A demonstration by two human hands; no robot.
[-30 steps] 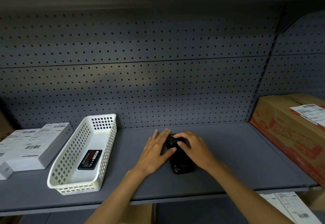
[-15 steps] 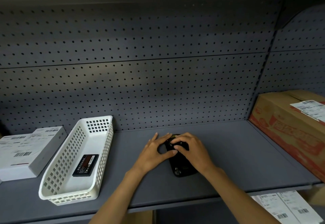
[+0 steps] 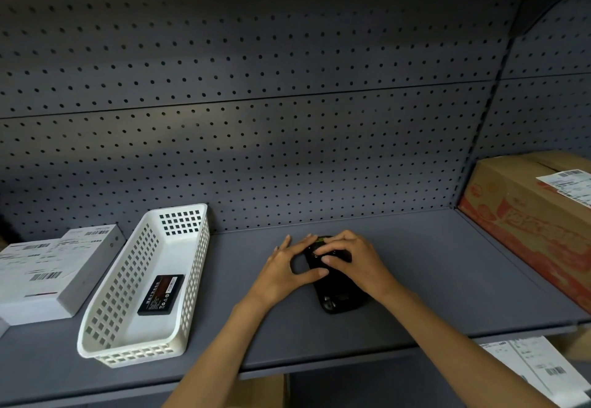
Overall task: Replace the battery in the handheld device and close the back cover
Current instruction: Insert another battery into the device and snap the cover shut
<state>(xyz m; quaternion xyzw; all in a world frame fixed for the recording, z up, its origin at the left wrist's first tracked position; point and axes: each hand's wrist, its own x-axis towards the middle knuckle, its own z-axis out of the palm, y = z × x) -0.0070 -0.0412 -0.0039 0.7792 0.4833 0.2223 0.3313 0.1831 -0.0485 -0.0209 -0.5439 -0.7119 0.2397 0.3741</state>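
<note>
Head view, one shelf bay, grey pegboard backing. Item 1: handheld device (image 3: 335, 292), black, lying flat and back-up on the grey shelf (image 3: 431, 279), near its middle, long axis running roughly toward the viewer. Item 2: left hand (image 3: 284, 271), set on the device's left edge; thumb reaching across onto the black back, fingers extended toward the far end and resting on or beside it; it bears on the device rather than closing around it. Item 3: right hand (image 3: 355, 259), laid over the upper half of the device, fingers bent, tips pressing down near the far end; a firm grip around the body is not evident. Whether the back cover is seated, loose or off cannot be told under the hands. Item 4: white basket (image 3: 195, 279), well left of the device, holding one flat black battery (image 3: 161, 294), label up. Item 5: white cartons (image 3: 48, 279), left of the basket. Item 6: cardboard box (image 3: 527, 225), far right. Step in hand, by judgement: working the cover at the device's far end, either releasing or pressing it home. Next move calls for even pressure from both hands along the cover's edges, with the body kept from sliding on the shelf.
</note>
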